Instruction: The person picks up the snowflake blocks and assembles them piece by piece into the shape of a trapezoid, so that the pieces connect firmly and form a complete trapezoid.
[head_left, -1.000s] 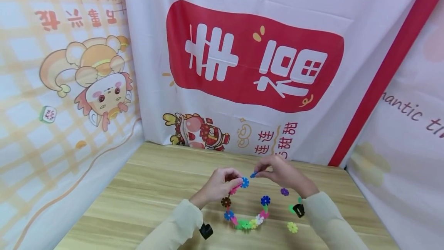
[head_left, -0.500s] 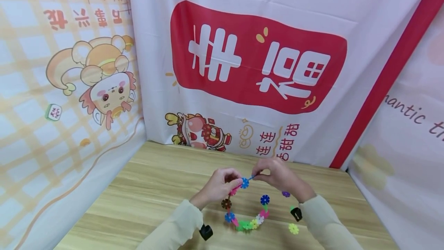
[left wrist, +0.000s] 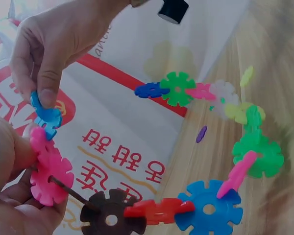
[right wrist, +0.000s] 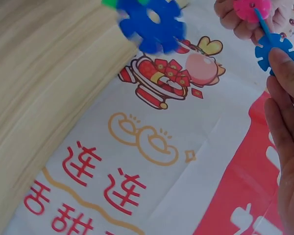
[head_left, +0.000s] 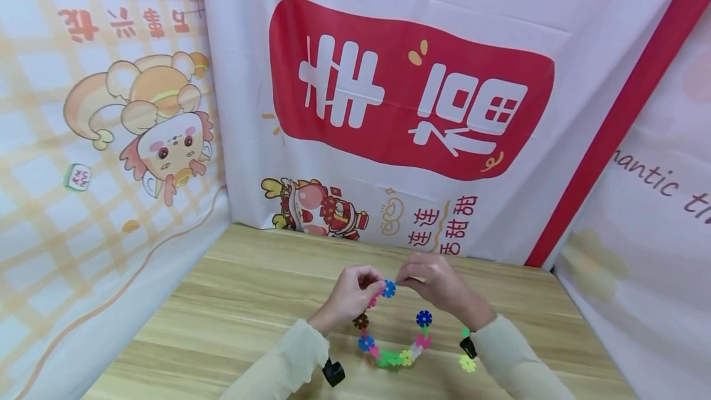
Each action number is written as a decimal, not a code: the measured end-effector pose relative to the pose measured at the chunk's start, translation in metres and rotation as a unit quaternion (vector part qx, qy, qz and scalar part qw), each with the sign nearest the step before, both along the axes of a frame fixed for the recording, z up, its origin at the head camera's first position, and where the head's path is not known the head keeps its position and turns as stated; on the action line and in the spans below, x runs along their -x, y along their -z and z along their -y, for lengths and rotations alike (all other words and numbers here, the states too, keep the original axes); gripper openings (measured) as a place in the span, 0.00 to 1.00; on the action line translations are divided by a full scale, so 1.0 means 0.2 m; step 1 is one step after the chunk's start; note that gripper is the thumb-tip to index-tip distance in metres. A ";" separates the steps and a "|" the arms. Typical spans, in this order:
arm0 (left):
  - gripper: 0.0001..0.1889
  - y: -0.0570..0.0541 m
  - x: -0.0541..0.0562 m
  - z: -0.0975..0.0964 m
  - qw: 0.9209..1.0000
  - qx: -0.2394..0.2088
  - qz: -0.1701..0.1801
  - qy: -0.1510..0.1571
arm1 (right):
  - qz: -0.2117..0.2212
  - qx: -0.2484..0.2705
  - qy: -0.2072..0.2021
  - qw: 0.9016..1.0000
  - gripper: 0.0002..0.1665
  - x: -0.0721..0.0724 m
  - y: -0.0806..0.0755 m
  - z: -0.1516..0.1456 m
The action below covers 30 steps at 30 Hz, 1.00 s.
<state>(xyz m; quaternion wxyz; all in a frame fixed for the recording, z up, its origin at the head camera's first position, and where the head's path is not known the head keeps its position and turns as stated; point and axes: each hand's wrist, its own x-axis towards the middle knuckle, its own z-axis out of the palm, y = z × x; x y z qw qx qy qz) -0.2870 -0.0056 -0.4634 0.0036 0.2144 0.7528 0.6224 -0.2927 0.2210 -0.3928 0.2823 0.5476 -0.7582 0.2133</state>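
A curved chain of notched plastic snowflake discs [head_left: 393,359] hangs from my left hand [head_left: 349,296], which pinches the pink disc [left wrist: 54,178] near one end. Beyond that pink disc sits a blue disc [head_left: 389,289], edge-on in the right wrist view. My right hand [head_left: 439,281] pinches another blue disc [right wrist: 263,55] between thumb and fingers, its edge meeting the blue one on the chain. Brown [left wrist: 112,210], red [left wrist: 159,211] and blue discs [left wrist: 208,208] follow lower down. The chain's other end is a dark blue disc [head_left: 424,318].
A loose yellow disc [head_left: 468,363] lies on the wooden table [head_left: 266,283] to the right, with a green piece [head_left: 465,331] partly behind the right wrist's black camera [head_left: 468,347]. A loose purple disc [left wrist: 201,134] shows in the left wrist view. Printed cloth [head_left: 411,91] hangs behind the table.
My right hand has moved left with its blue disc, from apart to meeting the blue disc at the chain's end. My left hand keeps its pinch, nearly still.
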 end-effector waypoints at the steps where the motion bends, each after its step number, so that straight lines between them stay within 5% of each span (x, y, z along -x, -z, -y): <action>1: 0.04 0.00 0.00 0.00 1.000 0.000 0.000 -0.002 | -0.006 -0.002 -0.001 1.000 0.15 0.00 0.00 0.01; 5: 0.06 0.00 0.02 0.02 1.000 0.017 0.000 0.011 | -0.003 -0.026 0.010 1.000 0.13 0.00 -0.01 0.01; 13: 0.18 -0.05 0.05 0.02 0.992 0.074 -0.001 0.103 | 0.066 -0.075 0.033 0.994 0.11 -0.01 -0.05 0.00; 19: 0.16 -0.07 0.04 0.00 0.991 0.075 -0.014 0.110 | 0.118 -0.090 0.085 0.985 0.15 -0.05 -0.06 -0.09; 22: 0.13 -0.06 0.04 0.01 0.991 0.075 -0.027 0.110 | 0.164 -0.109 0.150 0.969 0.14 -0.08 -0.04 -0.23; 25: 0.12 -0.06 0.04 0.01 0.990 0.072 -0.039 0.112 | 0.230 -0.136 0.209 0.941 0.12 -0.12 0.01 -0.38; 30: 0.12 -0.06 0.04 0.02 0.991 0.064 -0.037 0.114 | 0.308 -0.156 0.236 0.908 0.12 -0.20 0.18 -0.58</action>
